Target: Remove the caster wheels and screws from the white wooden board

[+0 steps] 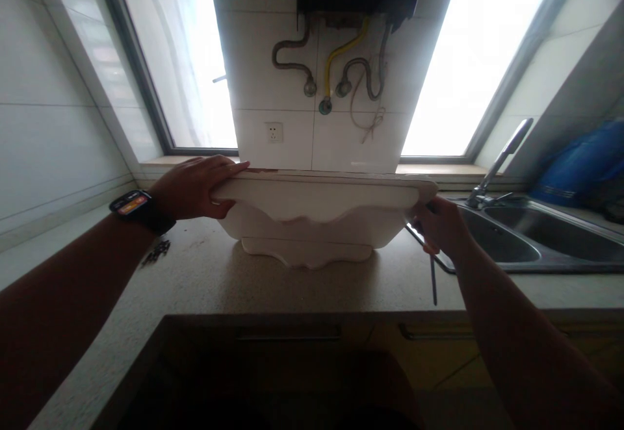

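Note:
A white shelf unit with wavy-edged panels (316, 199) stands on the counter in front of me, its lower scalloped panel near the counter top. My left hand (195, 186), with a watch on the wrist, grips its upper left end, thumb below and fingers over the top board. At the opposite end, my right hand (441, 225) is closed around the board's right corner. That same hand also holds a screwdriver (433, 280), whose thin dark shaft points down; its handle is mostly hidden. A small heap of dark screws (156, 251) lies beside my left forearm.
A speckled counter (302, 293) runs across, with cabinet drawers below its front edge. To the right are a double steel sink (511, 238) and a tap (502, 157). Hoses (331, 60) and a wall socket (274, 132) are behind, between two bright windows. A blue object (575, 164) sits far right.

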A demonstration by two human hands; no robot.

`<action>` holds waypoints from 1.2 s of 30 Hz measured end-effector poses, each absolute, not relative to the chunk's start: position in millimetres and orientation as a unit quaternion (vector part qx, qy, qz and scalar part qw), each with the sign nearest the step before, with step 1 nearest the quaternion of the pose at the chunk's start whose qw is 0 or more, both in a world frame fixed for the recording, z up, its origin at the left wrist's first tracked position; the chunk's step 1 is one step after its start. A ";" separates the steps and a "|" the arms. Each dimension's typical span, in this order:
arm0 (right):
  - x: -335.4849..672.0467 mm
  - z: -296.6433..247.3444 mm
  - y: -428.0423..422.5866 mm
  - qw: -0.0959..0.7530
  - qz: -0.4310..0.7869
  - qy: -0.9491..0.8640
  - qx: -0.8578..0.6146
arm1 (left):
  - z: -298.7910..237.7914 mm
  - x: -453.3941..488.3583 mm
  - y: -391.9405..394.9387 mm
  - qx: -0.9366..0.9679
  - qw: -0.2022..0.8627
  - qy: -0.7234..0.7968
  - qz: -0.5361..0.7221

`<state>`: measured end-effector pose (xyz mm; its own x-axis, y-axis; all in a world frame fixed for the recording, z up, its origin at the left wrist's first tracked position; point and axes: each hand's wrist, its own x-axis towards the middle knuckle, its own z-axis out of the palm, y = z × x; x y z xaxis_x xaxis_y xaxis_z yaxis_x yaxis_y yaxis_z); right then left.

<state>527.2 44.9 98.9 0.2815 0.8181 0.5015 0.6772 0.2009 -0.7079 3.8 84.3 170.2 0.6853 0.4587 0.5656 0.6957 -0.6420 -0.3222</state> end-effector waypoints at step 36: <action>512.8 109.7 75.7 0.400 0.111 -0.585 -0.696 | 39.0 -3.5 100.9 -0.564 -0.089 -0.658 -0.490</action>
<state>512.8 75.7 109.7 0.2899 0.9042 0.3138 0.7264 0.0056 -0.6872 -3.5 100.9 39.0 -0.3472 0.8301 0.4363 0.6565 -0.1171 0.7452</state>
